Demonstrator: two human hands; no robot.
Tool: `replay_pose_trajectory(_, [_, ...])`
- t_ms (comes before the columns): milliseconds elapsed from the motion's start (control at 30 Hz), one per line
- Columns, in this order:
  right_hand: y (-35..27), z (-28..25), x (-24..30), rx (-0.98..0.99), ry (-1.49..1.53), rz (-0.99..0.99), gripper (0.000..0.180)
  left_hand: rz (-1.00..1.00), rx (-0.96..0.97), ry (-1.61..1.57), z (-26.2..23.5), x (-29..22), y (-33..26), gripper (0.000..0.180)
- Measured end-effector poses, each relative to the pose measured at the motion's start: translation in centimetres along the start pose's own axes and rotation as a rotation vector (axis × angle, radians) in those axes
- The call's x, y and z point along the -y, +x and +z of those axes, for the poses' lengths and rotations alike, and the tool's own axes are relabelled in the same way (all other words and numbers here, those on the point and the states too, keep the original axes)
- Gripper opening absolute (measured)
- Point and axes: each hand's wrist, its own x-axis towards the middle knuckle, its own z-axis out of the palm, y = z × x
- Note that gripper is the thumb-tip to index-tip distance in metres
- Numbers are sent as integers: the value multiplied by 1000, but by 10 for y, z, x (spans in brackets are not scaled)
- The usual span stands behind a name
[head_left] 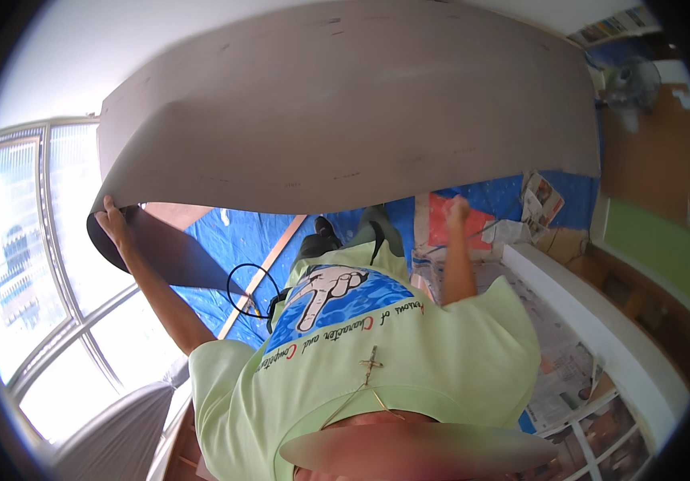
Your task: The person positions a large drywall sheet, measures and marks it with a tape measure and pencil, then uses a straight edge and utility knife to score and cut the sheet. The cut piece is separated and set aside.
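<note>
my left hand (117, 223) has the curled edge of this big grey sheet (353, 104) clamped above the blue tarp (241, 240), can't tell my blurry right hand's grip (457, 212), lopsided pulling might crease it

Sheet (361, 104): plain grey-brown, with scattered small dark marks (347, 175). Tarpaulin (581, 192): bright blue. Shirt (473, 345): pale green, its front panel (391, 295) patterned in blues behind a black-outlined white drawn hand (321, 297). Ledge (601, 317): white. Wall (657, 260): light green. Board (657, 152): brown.
</note>
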Motion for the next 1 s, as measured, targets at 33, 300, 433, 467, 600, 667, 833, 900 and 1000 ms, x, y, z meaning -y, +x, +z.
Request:
replay_pose_trajectory(33, [-35, 20, -19, 20, -307, -240, 40, -25, 21, -17, -8, 7, 0, 36])
replay_pose_trajectory(300, [-330, 241, -39, 1650, -701, -237, 37, 195, -88, 289, -55, 17, -12, 27])
replay_pose_trajectory(433, [-464, 245, -73, 2011, -542, 772, 79, 30, -148, 95, -35, -24, -48, 34])
replay_pose_trajectory(467, [-491, 236, -91, 1914, -326, 882, 85, -42, -186, 122, -38, -37, -59, 34])
replay_pose_trajectory(600, [-499, 238, -120, 1528, 234, 650, 84, 312, -127, -51, -2, -38, -117, 37])
replay_pose_trajectory(667, [-502, 243, -125, 1328, 219, 664, 65, 182, -115, -168, -20, -24, -132, 42])
replay_pose_trajectory(833, [-582, 202, -69, 1288, 374, 549, 34, -3, 471, -645, -113, 4, -197, 58])
replay_pose_trajectory(900, [-616, 175, -48, 1373, 430, 481, 30, -250, 672, -589, -161, 48, -244, 57])
replay_pose_trajectory(1000, [-643, 133, -27, 1280, 243, 395, 36, -715, 516, -575, -209, 164, -326, 56])
